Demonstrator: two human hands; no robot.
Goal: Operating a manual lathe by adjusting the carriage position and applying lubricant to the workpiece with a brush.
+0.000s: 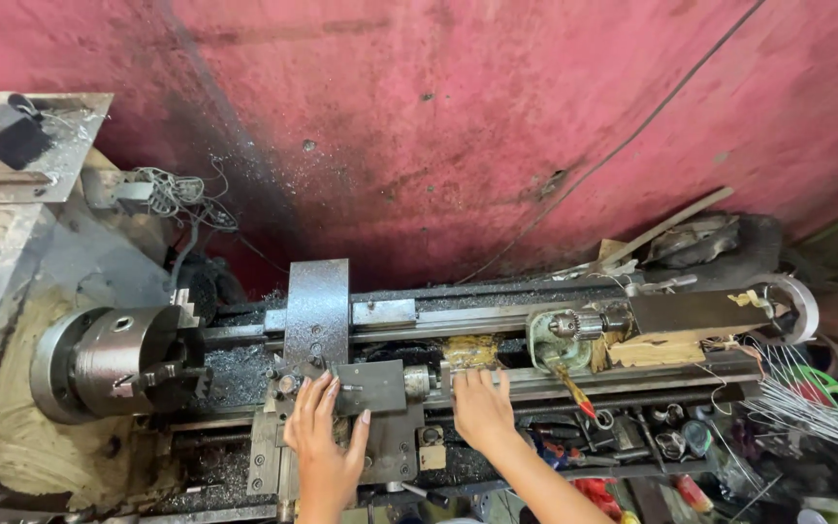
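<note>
A scuffed red wall (497,126) fills the background, and below it a small metal lathe (390,335) stretches across the view, its bed dusted with dark swarf. At the left end sits the round steel chuck (113,359), its stepped jaws pointing toward the centre with nothing visibly clamped in them. At the right end is the tailstock (671,325), carrying a drill chuck (574,325) aimed back along the bed. Between them stands the carriage (341,388) with an upright grey plate (317,311) rising from it.

The left hand (325,432) lies flat and open on the carriage, fingers spread over the tool block, gripping nothing. The right hand (482,408) is likewise open, palm down, fingertips resting on the front rail of the bed just right of the carriage; it holds nothing either. The two hands are near each other but apart.

Judging from this, the work stands at positioning the carriage along the bed, with both hands pressing or steadying rather than grasping. A further move would likely call for an even push along the rails, keeping fingers away from the chuck.

Loose tools and a bundle of thin wire rods (807,398) clutter the lower right.
</note>
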